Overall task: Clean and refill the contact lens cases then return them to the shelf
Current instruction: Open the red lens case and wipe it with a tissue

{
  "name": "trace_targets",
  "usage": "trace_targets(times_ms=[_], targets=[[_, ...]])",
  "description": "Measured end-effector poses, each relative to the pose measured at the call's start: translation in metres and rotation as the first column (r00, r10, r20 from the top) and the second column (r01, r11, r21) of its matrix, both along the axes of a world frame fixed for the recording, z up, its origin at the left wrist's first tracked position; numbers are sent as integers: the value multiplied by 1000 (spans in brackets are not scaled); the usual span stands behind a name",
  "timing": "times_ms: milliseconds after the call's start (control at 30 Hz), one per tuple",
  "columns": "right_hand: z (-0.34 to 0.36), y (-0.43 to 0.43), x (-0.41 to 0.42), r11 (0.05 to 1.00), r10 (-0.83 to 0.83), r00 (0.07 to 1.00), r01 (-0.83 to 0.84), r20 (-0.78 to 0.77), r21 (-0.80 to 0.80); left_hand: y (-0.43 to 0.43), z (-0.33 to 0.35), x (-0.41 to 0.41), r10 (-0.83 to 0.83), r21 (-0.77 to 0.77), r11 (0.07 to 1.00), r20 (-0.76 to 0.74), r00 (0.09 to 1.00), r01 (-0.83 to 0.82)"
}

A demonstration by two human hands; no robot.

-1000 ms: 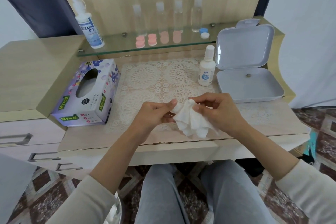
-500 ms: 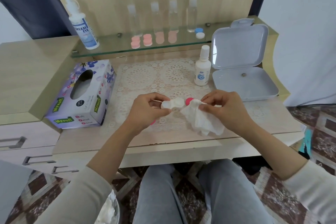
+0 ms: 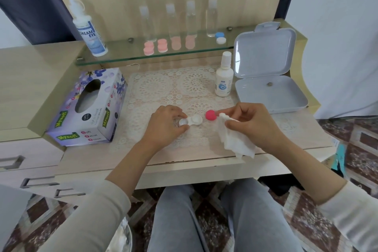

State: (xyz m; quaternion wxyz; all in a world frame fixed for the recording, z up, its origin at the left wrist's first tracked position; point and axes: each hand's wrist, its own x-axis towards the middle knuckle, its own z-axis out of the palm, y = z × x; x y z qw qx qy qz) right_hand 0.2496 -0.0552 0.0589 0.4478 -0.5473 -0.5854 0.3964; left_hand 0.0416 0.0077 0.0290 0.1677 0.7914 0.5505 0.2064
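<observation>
Left hand, pinching the white lens case at frame centre, should steady it flat while the right hand, clutching the tissue, wipes the pink cap dry

Tall bottle on the glass shelf read "DREAM EYE", tissue box read "Mysoft" and "Soft Facial Tissue"
</observation>
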Motion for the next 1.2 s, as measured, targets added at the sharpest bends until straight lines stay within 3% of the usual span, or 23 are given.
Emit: trace_targets(times_ms=[267, 567, 667, 767, 967, 1200], targets=[[8, -10, -25, 999, 53, 999, -53, -12, -11, -22, 9, -29, 67, 71, 994, 131, 989, -77], [3, -30, -107, 963, 246, 967, -252, 72, 94, -106, -1, -122, 175, 210, 946, 311, 934, -247], [-13, -39, -149, 951, 303, 952, -305, 48, 49, -144, -25, -163, 309, 107, 924, 353, 883, -366], [-37, -51, -193, 931, 361, 925, -366, 121, 14, -179, -53, -200, 463, -27, 873, 357, 811, -487], [-101, -67, -269, 847, 531, 824, -506, 198, -164, -234, -109, -261, 708, -248, 707, 245, 663, -663], [-182, -60, -337, 824, 548, 793, -458, 267, -333, -265, -150, -304, 811, -384, 573, 139, 568, -724]])
